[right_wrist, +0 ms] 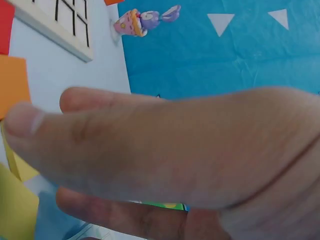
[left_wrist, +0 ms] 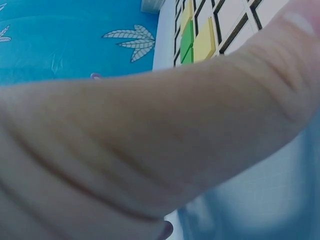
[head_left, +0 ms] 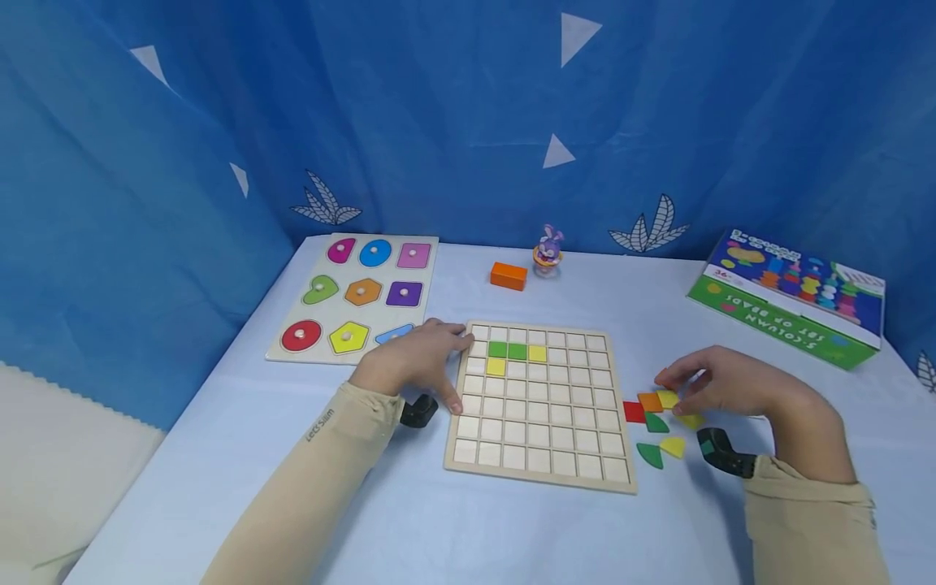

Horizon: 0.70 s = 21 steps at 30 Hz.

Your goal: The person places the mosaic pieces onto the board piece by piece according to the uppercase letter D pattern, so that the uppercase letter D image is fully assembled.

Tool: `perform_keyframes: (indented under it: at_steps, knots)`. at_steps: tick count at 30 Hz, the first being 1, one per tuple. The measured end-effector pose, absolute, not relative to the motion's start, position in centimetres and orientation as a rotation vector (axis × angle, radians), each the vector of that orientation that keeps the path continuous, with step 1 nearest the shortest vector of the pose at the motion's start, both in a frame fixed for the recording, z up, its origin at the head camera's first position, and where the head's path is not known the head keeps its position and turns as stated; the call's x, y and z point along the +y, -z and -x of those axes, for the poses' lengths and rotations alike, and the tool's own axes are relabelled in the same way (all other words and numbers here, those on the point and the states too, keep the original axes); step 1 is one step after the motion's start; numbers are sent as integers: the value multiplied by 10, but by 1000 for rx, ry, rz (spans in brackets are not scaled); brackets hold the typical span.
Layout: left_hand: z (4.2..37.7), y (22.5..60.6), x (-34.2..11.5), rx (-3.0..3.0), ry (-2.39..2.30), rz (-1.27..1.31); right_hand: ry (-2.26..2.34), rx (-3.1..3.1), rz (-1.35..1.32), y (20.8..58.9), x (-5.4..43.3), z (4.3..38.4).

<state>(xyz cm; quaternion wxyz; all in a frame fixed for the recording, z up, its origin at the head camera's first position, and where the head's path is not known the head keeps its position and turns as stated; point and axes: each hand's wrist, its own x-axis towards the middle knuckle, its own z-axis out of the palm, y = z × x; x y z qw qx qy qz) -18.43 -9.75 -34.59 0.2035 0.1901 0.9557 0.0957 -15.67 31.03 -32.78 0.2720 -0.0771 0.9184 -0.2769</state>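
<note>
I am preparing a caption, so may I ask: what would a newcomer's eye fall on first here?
Probably the pale wooden grid board, just below the head view's centre, with two green squares and two yellow squares toward its upper left. Next, perhaps, the left hand at the board's left edge and the right hand at loose coloured pieces beyond its right edge. The knobbed shape puzzle, behind the left hand, is also vivid.

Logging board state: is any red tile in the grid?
No, the grid board shows only two green tiles and two yellow tiles, while the red tile lies outside its right edge.
</note>
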Motion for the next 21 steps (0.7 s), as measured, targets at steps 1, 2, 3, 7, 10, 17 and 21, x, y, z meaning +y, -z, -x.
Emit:
perform_keyframes:
  at_steps: [1,2,3,7,10,17,21]
  knots:
    - [184,346,-97,2667,-268,-529,734,2476,196,329,311,157]
    - [185,346,-97,2668,-272,-529,726,2477,183,329,312,158]
    - [185,346,-97,2668,-274,-526,719,2478,168,330,313,158]
    - [185,347,-97,2669,-274,-524,692,2480,123,334,314,160]
    - [185,348,-98,2669,-276,-527,677,2482,102,336,314,161]
    - [184,347,-98,2662,-273,-525,651,2510,113,340,312,162]
    - [184,347,-97,2666,-269,-518,651,2513,122,342,311,162]
